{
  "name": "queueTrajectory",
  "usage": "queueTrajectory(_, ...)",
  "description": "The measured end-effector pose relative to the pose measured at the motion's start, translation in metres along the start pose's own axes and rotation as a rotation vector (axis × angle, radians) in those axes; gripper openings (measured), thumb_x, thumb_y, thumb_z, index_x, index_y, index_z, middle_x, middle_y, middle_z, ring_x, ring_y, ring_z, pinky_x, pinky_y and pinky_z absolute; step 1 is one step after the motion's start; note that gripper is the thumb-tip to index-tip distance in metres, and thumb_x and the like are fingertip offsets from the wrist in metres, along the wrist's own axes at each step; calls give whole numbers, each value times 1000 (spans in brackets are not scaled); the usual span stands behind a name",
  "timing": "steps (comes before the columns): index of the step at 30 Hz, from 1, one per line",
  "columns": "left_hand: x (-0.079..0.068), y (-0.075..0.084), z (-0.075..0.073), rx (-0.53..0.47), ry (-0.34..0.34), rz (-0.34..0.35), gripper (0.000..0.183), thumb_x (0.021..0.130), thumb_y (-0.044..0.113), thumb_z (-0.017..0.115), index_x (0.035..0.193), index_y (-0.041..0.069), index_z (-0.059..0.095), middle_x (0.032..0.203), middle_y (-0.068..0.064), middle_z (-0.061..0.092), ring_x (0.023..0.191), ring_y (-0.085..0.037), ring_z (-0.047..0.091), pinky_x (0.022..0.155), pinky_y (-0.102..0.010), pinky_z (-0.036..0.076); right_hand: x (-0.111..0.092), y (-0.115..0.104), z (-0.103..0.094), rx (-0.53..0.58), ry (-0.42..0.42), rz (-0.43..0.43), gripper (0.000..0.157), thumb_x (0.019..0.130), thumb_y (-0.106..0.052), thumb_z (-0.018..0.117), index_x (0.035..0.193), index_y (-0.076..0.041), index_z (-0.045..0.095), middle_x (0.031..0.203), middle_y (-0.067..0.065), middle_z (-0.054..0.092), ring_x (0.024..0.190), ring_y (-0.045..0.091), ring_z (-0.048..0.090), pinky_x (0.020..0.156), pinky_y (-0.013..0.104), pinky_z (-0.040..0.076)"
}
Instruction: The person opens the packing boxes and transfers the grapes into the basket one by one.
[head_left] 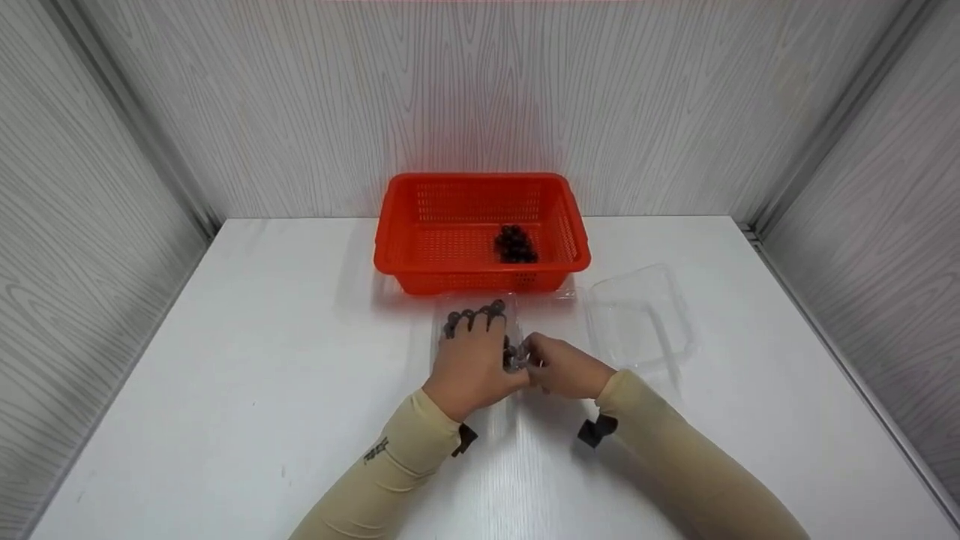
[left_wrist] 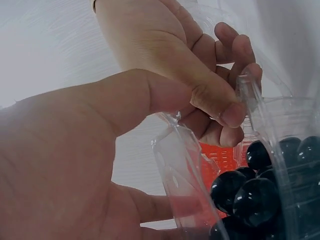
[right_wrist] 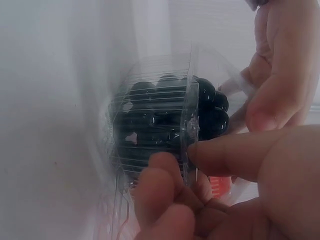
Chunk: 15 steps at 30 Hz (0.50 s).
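A clear plastic clamshell box stands in front of the red basket, holding round, glossy dark grapes. Across its tilted lid lies my left hand, fingers spread over the plastic and thumb reaching toward the right hand. With thumb and forefinger, my right hand pinches the box's near right rim. Both thumbs come close together at that corner. Between lid and rim a gap shows in the left wrist view, with grapes visible through it. The left palm hides much of the box from above.
Behind the box is a red plastic basket with a bunch of dark grapes in its right half. Another clear plastic container lies opened to the right. Wood-grain panels enclose the white table at back and sides.
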<state>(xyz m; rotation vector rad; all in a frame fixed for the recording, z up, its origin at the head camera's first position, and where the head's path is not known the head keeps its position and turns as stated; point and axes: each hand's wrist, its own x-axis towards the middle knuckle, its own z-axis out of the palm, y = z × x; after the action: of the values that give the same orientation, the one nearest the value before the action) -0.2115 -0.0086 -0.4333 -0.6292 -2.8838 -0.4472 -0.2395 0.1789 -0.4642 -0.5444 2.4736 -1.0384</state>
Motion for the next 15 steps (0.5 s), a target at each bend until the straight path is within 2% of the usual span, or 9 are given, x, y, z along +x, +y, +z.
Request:
queueTrajectory(2, 0, -1, 1, -14, 13, -4, 91, 80, 52, 76, 149, 0, 48, 134, -19, 62, 123, -39, 56, 110, -60, 40, 0, 0, 0, -12, -2, -8, 15, 99, -3, 55, 114, -4, 56, 85, 4, 60, 68, 14, 57, 63, 29, 51)
queueTrajectory(8, 1, 0, -1, -39, -27, -54, 79, 87, 49, 68, 150, 5, 49, 133, -17, 61, 125, -38, 54, 108, -61, 41, 1, -1, -1, -33, 1, -45, 14, 99, -4, 60, 113, -4, 58, 80, 2, 60, 64, 13, 55, 61, 29, 48)
queueTrajectory(12, 2, 2, -1, -56, -33, -60, 73, 89, 46, 64, 149, 6, 49, 131, -16, 61, 124, -38, 53, 109, -60, 38, 0, 0, -2, -23, 1, -38, 15, 99, -3, 59, 114, -3, 58, 81, 2, 60, 65, 13, 55, 61, 28, 49)
queueTrajectory(15, 3, 3, -1, -87, -50, -89, 70, 90, 44, 59, 149, 6, 49, 134, -17, 60, 125, -37, 53, 107, -61, 41, -1, 0, -2, -24, 5, -32, 12, 101, -6, 59, 112, -3, 58, 80, 2, 60, 65, 13, 56, 61, 28, 49)
